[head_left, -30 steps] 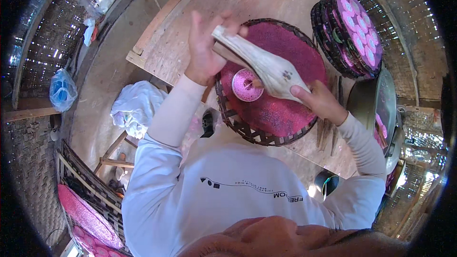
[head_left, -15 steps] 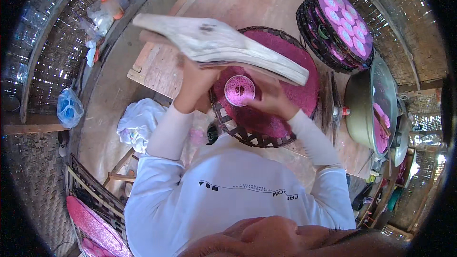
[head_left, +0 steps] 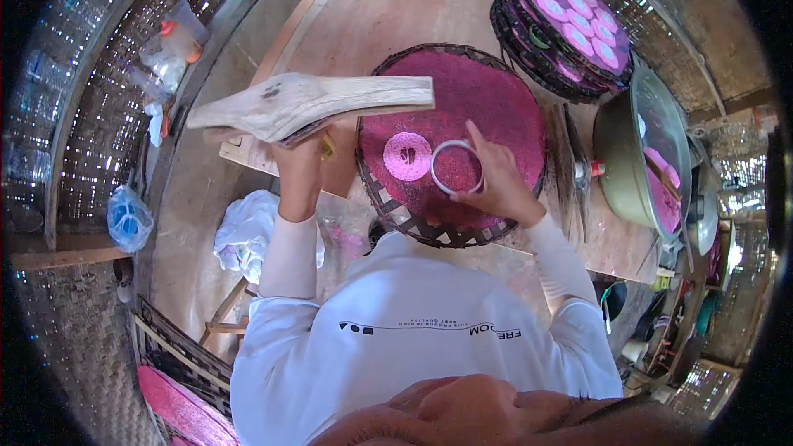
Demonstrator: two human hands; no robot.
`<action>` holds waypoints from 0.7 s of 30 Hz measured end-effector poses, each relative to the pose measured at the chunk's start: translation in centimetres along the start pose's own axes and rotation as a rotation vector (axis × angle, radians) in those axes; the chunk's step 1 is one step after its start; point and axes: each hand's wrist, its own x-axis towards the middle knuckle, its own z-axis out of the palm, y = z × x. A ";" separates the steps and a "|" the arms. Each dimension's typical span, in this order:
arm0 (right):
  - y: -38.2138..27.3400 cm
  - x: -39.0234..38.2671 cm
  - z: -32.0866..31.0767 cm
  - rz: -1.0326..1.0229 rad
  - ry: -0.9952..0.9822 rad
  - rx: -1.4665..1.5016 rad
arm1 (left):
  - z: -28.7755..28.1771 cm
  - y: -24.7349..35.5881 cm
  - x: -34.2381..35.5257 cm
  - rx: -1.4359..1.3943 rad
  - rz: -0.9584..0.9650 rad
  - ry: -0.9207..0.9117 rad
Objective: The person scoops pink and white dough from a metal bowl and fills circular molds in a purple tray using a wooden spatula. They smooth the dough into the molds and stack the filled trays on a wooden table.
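A round woven tray lined with dark magenta cloth lies on the table before me. On its left part sits a flat pink disc with a speckled surface and a dark mark in its middle. My right hand has its thumb and fingers around a thin white ring, held just right of the disc. At the tray's left, my left hand grips a long pale wooden tool, thick in the middle and narrower toward both ends. The wood hides most of those fingers.
A stack of dark-rimmed trays, its top one bearing several pink discs, stands at the far right. Nearer is a large green basin with pink dough. White cloth lies left, below the wooden table.
The wooden tool has swung left and down with my left hand, off the tray. The ring has moved right in my right hand, away from the pink disc, which now lies uncovered.
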 end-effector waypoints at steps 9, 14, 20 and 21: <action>-1.4 -2.2 1.1 -0.120 0.608 0.110 | -0.1 -6.1 -0.2 0.429 0.507 -0.239; -6.3 -3.0 -7.9 -0.353 0.653 0.397 | 4.9 -2.2 -2.1 0.159 0.438 -0.778; -6.4 -2.1 -14.5 -0.089 0.790 0.939 | 14.7 12.7 -5.0 0.487 0.673 -1.335; -7.1 -1.6 -15.0 -0.112 0.878 1.125 | 15.1 11.3 -4.8 0.631 0.908 -1.288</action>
